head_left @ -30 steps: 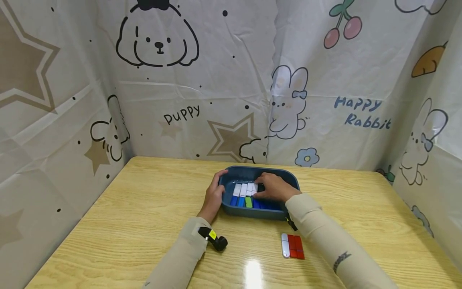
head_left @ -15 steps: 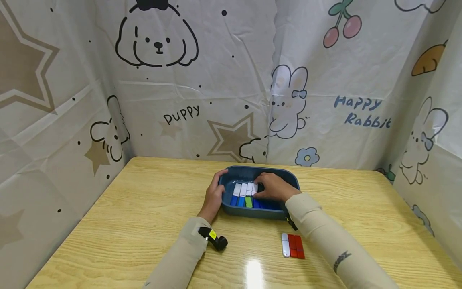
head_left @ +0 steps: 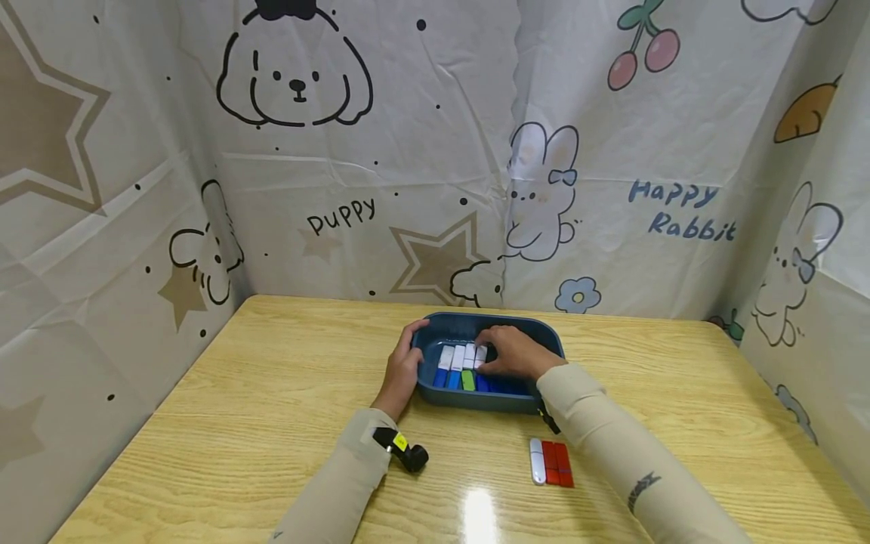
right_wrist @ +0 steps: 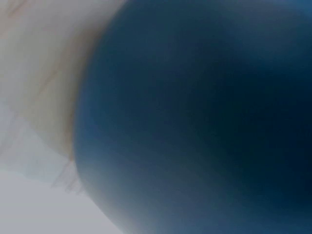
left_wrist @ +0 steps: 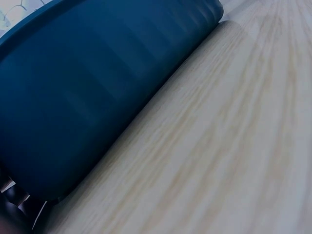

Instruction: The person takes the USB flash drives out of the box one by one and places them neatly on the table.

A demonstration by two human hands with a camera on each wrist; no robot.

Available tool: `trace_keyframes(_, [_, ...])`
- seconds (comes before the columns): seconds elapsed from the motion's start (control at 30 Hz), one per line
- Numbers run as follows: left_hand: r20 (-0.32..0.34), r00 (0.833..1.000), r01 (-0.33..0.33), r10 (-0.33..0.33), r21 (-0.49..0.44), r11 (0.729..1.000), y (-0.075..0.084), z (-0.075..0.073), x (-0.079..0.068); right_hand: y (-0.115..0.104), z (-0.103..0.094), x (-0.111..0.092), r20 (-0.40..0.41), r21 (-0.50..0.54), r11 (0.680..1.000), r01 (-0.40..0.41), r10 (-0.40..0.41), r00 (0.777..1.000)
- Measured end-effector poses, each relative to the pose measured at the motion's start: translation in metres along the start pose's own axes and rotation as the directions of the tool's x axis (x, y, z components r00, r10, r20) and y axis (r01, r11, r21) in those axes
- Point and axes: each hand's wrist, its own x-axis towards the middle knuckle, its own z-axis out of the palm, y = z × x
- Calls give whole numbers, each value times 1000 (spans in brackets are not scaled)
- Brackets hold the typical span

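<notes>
Resting on a wood table [head_left: 306, 363], a blue bin [head_left: 476, 401] is held at its left end by the left hand [head_left: 401, 372] while the right hand [head_left: 518, 353] is inside. Red blocks [head_left: 558, 464] lie in front; whether the right pinches a white block [head_left: 481, 354] in the bin cannot be told.

From the head we looked forward and down across the counter [head_left: 272, 378] from well back, with the blue bin [head_left: 482, 403] a little below centre and printed cloth [head_left: 421, 121] behind. With the left wrist camera [head_left: 411, 458] we sat low, just above the counter and right beside the bin, facing along its outer wall [left_wrist: 97, 97], the view tilted so that it ran diagonally. With the right wrist camera [head_left: 549, 421] we were so near that blurred blue covered most of the view. The head and left wrist views shared the bin and counter.
</notes>
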Motion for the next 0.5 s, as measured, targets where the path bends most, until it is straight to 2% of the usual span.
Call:
trace_keyframes(0.13, [-3, 1000, -10, 10, -5, 1000, 1, 0, 0, 0, 0, 0, 0, 9, 1000, 0, 0, 1000])
trace_keyframes(0.37, [0, 1000, 18, -18, -5, 1000, 1, 0, 0, 0, 0, 0, -5, 31, 1000, 3, -2, 1000])
trace_keyframes(0.5, [-1, 1000, 12, -12, -8, 1000, 2, 0, -1, 0, 0, 0, 1, 58, 998, -12, 12, 1000])
